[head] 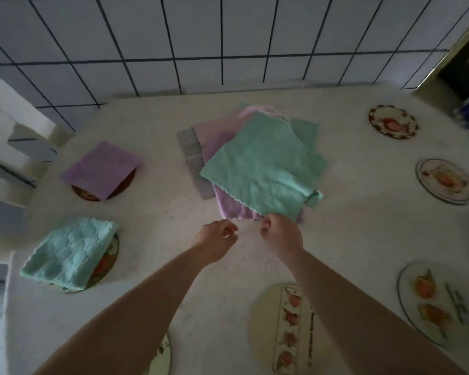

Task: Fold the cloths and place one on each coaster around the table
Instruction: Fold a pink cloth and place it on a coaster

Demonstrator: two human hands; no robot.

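A pile of cloths lies mid-table: a green cloth on top, a lilac cloth and a grey cloth beneath. My right hand pinches the near corner of the green cloth. My left hand hovers just left of it with fingers curled and holds nothing that I can see. A folded lilac cloth lies on a dark coaster at the left. A folded green cloth covers another coaster at the near left.
Bare round coasters sit at the far right, right, near right, near middle and near edge. A white chair stands at the left. A tiled wall backs the table.
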